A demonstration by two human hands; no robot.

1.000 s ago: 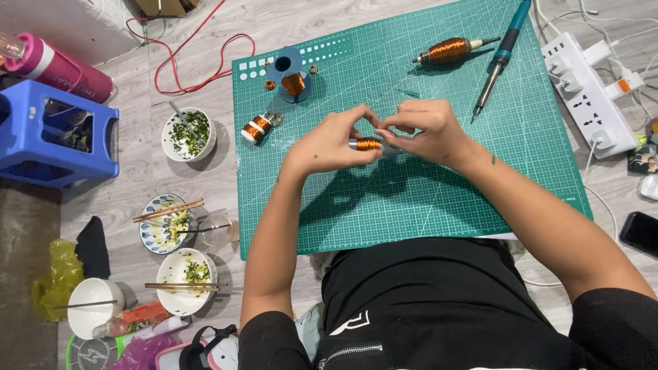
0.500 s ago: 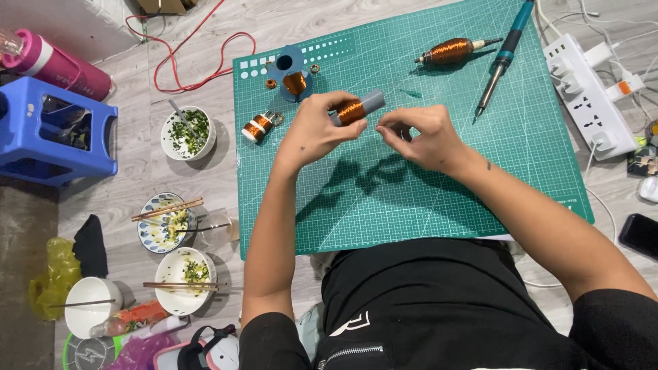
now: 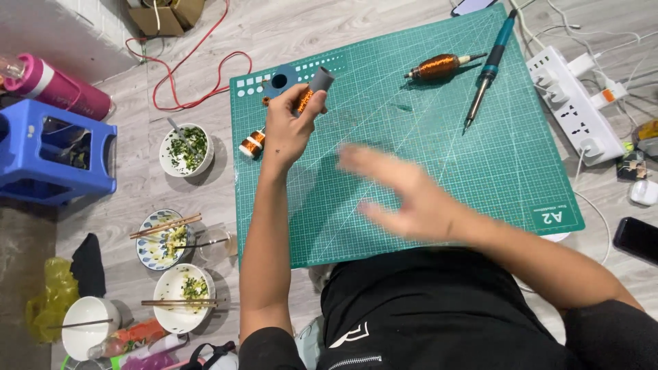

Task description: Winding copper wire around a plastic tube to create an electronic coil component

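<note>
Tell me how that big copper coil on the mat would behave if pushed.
The coil is spindle-shaped and lies on its side on the flat mat, so it would probably roll or swivel when nudged. Its thick copper winding suggests it is heavy for its size. The thin end pins look apt to bend.

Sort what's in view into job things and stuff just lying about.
In the job: copper-wound grey tube in the left hand, small copper coil, large wound coil, soldering iron, cutting mat.
Lying about: food bowls, blue stool, pink bottle, power strip.
</note>
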